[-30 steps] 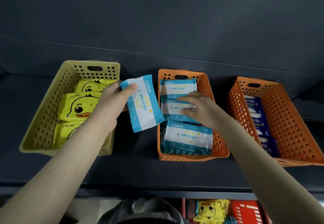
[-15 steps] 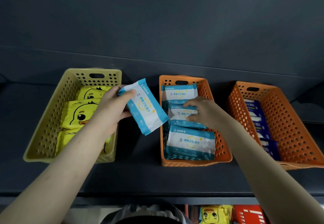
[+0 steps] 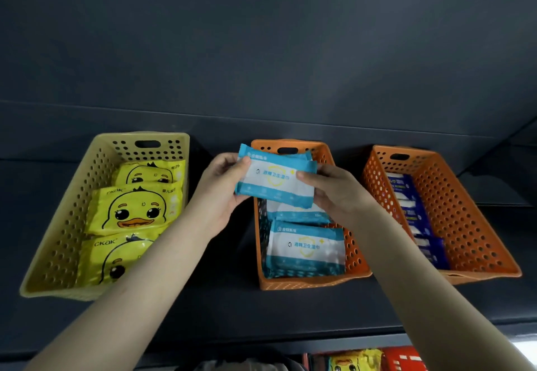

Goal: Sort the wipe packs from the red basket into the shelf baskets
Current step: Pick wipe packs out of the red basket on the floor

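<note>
Head view, placement step. You hold one blue-and-white wipe pack [image 3: 274,180] by its two short ends, level and face up, above the far end of the middle orange basket [image 3: 308,283]. Your left hand [image 3: 220,193] pinches the end that overhangs the basket's left rim, thumb on top. Your right hand [image 3: 334,193] pinches the opposite end, above the basket's right wall. Matching packs [image 3: 305,248] lie overlapped inside the basket, below the held one.

Left of the basket stands the yellow basket [image 3: 58,225] with duck-print packs [image 3: 133,210]. Right of it stands a second orange basket [image 3: 479,225] with dark blue packs [image 3: 412,205]. Below it, at the frame's bottom edge, the red basket [image 3: 404,359] shows with a further duck pack [image 3: 354,360] just beside its wall, so sorting is judged unfinished.

The next move calls for shifting the pack slightly right so its left end clears the rim. Then lower it flat onto the row and release both hands.

Change from one second ago: then your left hand alone carried the pack, tilted, left of the basket, while your right hand rested on the packs inside. Now both hands grip it over the basket.
</note>
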`<state>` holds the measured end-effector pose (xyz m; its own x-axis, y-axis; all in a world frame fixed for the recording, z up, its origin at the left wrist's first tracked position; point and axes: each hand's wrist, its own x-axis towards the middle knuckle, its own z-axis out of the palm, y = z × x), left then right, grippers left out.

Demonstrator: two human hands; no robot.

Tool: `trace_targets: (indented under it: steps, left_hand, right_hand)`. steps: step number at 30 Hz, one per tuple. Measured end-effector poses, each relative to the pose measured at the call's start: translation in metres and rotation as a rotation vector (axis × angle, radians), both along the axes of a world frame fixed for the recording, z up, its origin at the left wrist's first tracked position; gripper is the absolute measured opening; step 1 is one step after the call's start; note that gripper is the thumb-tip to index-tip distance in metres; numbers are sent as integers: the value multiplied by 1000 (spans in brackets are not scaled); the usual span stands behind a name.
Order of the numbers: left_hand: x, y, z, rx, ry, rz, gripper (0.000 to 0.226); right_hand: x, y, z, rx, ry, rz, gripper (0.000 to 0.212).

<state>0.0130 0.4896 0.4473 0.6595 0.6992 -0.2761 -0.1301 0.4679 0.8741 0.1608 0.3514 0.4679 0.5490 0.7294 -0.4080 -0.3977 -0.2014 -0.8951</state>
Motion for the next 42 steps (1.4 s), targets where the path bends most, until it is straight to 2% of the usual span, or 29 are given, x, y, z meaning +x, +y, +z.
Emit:
trace_targets:
  steps: [2,4,7,9,11,13,15,17,20,25,31,34,38,42]
  left_hand:
    - [5,8,-4,119,58,-5,9]
    - [12,15,-8,231,133,-13,9]
    - [21,25,-16,316,248,21,8]
    - [20,30,-23,279,329,-24,26]
    - [14,35,-31,145,354,-108,40]
    - [9,39,-37,42,357,-201,43]
    - [8,43,-40,19,334,-274,41]
    - [12,45,-40,26,314,-325,35]
    - [16,45,-39,42,312,-374,30]
    - [16,45,-38,51,325,-372,28]
    - [17,45,-39,97,379,-360,28]
    - [11,37,-30,255,473,-315,27]
    - [-9,15,-7,672,600,-222,43]
    - [-60,-33,12,934,535,-153,41]
  right_hand:
    - [9,1,1,21,-32,-91,22]
    - [20,5,3,0,-144,-130,13]
    - [40,19,1,-75,-359,-156,15]
    - [53,30,-6,-192,-523,-134,18]
    - [65,42,-16,-387,-805,-89,19]
    - [67,50,-22,-518,-1042,-61,32]
    - [61,53,-29,-531,-1222,-21,48]
    - [53,54,-36,-533,-1400,80,49]
    - [50,54,-45,-510,-1320,182,45]
    - [60,59,-51,-479,-1166,173,41]
    - [62,60,-53,-436,-1122,182,42]
    - [56,52,-38,-420,-1101,240,55]
    - [32,15,-11,-378,-1179,197,56]
    - [-21,-55,4,-291,-1237,3,45]
